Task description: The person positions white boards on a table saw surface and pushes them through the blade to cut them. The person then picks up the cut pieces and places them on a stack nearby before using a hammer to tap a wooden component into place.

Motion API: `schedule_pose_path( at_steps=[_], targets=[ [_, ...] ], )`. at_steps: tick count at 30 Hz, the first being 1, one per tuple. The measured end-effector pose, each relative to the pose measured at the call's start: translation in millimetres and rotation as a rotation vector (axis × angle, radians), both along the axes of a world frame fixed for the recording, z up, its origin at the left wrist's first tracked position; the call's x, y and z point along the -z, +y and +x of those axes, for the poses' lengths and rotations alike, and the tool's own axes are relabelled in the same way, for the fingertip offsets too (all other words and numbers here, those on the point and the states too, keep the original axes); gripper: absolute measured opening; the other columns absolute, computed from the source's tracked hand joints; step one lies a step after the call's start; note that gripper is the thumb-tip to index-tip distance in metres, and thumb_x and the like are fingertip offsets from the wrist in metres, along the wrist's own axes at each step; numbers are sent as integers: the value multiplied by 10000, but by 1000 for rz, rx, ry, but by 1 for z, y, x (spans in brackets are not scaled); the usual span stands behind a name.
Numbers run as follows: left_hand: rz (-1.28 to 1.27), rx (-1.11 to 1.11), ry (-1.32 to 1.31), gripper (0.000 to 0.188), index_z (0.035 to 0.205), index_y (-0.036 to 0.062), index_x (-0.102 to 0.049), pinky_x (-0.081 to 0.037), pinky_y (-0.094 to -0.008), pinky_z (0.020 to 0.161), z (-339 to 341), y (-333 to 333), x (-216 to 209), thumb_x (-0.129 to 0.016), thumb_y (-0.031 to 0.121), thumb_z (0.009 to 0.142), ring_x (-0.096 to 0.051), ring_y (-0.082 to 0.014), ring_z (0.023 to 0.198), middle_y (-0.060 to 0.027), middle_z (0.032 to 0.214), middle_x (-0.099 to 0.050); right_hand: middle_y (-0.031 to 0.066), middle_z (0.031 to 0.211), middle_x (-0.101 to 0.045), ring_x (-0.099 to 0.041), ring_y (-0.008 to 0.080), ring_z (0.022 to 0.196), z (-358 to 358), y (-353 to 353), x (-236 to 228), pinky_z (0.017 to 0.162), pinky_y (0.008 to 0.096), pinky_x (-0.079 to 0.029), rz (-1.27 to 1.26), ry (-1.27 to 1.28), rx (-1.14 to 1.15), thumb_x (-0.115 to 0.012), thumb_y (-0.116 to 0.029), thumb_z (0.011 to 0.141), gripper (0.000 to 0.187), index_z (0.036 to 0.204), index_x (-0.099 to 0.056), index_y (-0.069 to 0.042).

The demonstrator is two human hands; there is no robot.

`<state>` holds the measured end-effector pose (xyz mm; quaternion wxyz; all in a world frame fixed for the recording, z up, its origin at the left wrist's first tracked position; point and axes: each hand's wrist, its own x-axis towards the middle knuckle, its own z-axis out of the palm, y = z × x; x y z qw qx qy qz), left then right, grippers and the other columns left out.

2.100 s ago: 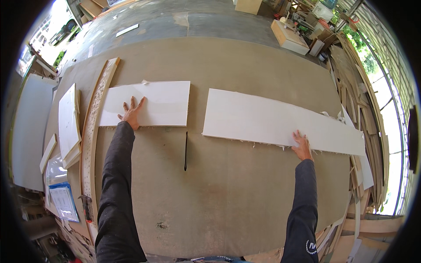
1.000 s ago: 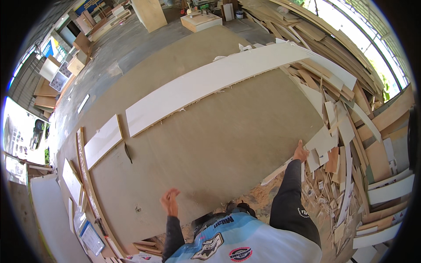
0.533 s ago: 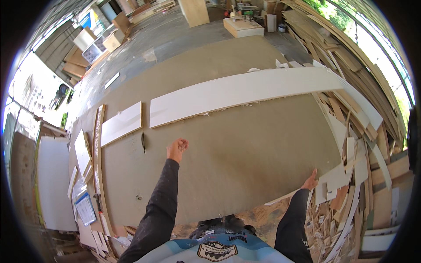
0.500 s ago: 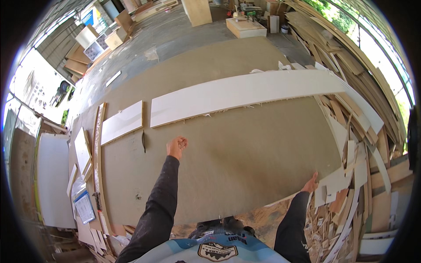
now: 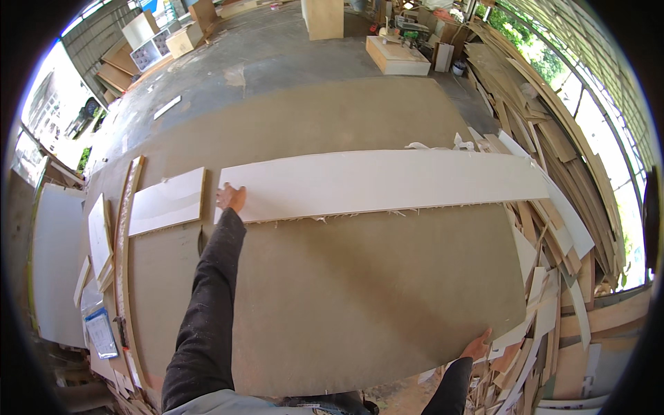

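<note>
The long board (image 5: pixel 387 180) and short board (image 5: pixel 168 200) are white, the work surface (image 5: pixel 318 304) brown, the 2 sleeves (image 5: pixel 207 311) charcoal.

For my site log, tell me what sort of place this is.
Probably a woodworking shop: a ragged-edged white board lies on a big brown work surface, with stacked wooden panels along the right.

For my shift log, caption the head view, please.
Left hand at the left end of a long white rectangular board, right hand at the near right corner of a wide brown worktop.
</note>
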<state>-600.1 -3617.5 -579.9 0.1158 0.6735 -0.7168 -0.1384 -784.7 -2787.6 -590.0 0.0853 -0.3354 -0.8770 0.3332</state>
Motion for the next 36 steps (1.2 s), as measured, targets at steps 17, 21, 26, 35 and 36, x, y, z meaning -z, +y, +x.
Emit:
schedule_pose_path(
  at_steps=[17,21,26,35,36],
  targets=[
    [228,-13,-75,592,1078,40,-745,-477,-436,931,29,77,-87,-670,512,730,-640,-302,1095,-173,1176,-686,310,1126,-663,-626,475,1079,-3,-17,6,944,533,-471,240,-192,152,-353,-794,888,986,1122,-627,124],
    [367,85,588,381,1029,19,-755,-511,-358,816,93,103,-2,-762,342,828,-624,-159,913,-73,1002,-700,298,1136,-660,-625,451,1099,-10,-15,8,940,539,-475,187,-194,146,-373,-777,896,948,1203,-586,95],
    [461,109,559,357,1008,-14,-730,-495,-332,643,149,269,-24,-802,290,837,-617,-177,705,-42,841,-689,267,1263,-603,-590,419,1170,-6,-33,-8,969,540,-466,193,-228,132,-392,-721,930,867,1319,-515,44],
    [1332,156,891,227,1052,18,-684,-484,-299,633,215,566,-32,-746,168,893,-726,-219,809,-81,960,-729,199,1217,-585,-576,363,1126,72,-52,8,920,489,-474,101,103,-49,-566,-511,952,584,1222,-545,6],
    [1411,158,928,222,1057,29,-681,-494,-300,656,211,596,-32,-746,163,893,-722,-221,838,-80,981,-725,211,1168,-624,-612,369,1063,93,-43,13,895,475,-485,-89,129,-106,-566,-493,957,558,1168,-589,23]
  ],
)
